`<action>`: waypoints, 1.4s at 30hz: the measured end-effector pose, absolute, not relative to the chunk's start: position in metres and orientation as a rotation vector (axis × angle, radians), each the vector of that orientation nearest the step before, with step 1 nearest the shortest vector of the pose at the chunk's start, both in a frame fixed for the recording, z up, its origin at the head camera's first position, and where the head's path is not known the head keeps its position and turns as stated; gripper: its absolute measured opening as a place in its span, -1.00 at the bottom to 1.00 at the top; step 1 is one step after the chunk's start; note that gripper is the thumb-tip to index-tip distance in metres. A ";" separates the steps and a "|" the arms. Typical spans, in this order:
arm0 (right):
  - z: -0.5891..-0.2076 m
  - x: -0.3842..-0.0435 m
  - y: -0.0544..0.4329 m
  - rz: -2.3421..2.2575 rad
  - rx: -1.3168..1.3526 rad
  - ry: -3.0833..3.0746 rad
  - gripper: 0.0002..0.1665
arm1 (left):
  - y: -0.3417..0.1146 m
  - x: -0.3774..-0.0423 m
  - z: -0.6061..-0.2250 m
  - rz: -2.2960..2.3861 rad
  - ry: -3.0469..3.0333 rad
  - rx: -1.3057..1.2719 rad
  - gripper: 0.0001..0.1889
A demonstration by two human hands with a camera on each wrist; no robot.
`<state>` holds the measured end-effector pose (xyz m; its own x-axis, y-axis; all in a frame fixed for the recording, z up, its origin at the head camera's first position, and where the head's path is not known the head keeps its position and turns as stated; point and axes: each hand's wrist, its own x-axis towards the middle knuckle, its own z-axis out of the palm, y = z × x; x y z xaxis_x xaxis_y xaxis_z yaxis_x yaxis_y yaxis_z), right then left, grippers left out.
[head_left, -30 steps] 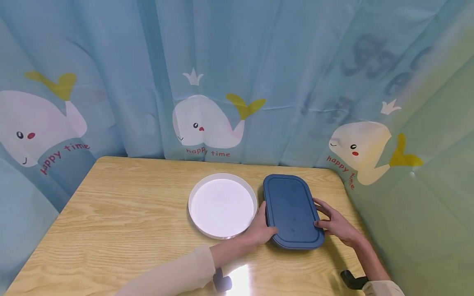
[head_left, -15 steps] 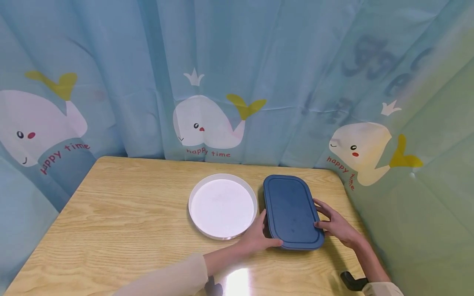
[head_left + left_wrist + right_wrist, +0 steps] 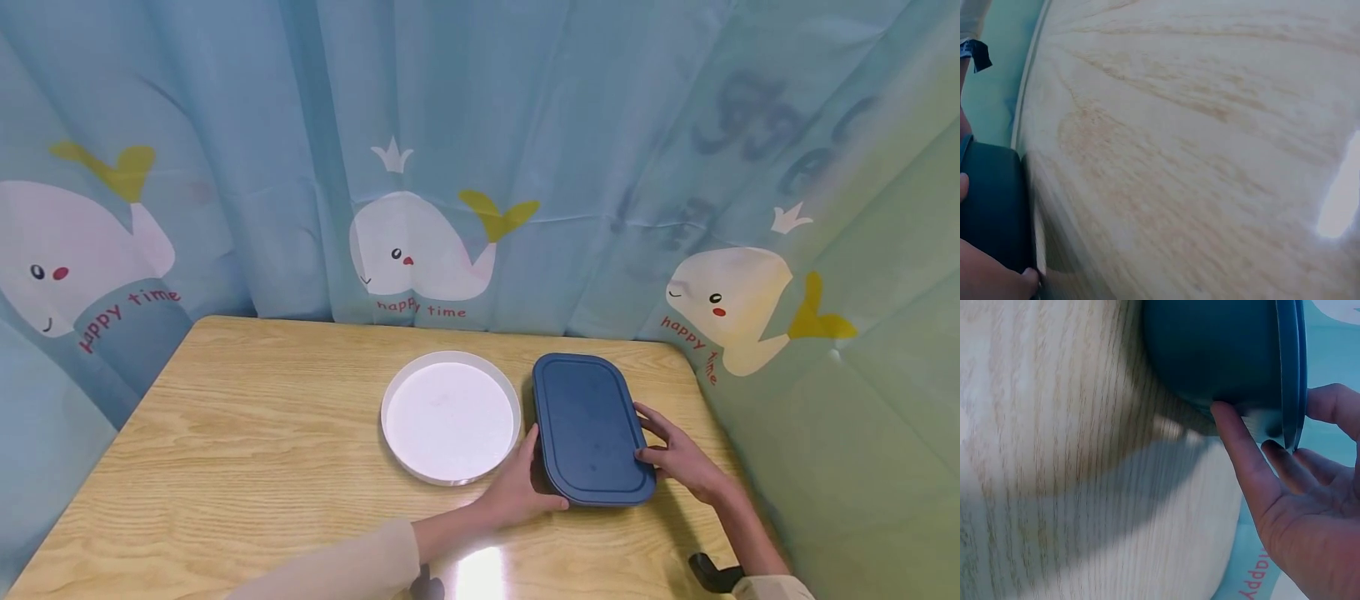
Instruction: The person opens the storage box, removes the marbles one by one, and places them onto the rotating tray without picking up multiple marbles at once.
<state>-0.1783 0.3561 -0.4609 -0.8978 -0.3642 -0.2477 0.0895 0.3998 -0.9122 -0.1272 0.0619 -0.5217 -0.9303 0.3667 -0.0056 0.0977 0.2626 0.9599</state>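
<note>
A dark blue rectangular food container with a lid stands on the right part of the table, turned slightly. My left hand holds its near left corner, fingers along the left side and thumb at the front rim. On the opposite long side, my right hand grips the box with its thumb on the lid's edge. The right wrist view shows the fingers of that hand spread against the container's wall and beneath the lid rim. Whatever is inside is hidden by the lid.
Just left of the container lies a round white shallow tray. The wooden table reaches back to a blue curtain with printed whales, which also closes off the right side. Light glares on the near edge.
My left hand has slid toward me along the container's left side, its thumb shifting from the lid to the front corner. The right hand, container and tray have stayed in place.
</note>
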 end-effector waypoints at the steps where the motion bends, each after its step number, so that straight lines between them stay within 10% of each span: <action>1: -0.462 -0.178 0.356 -1.507 -0.233 2.255 -0.01 | 0.062 -0.127 -0.522 1.728 2.313 0.438 0.25; 42: -0.473 -0.110 0.290 -0.556 -0.929 3.168 -0.26 | 0.064 -0.124 -0.523 1.752 2.439 0.504 0.12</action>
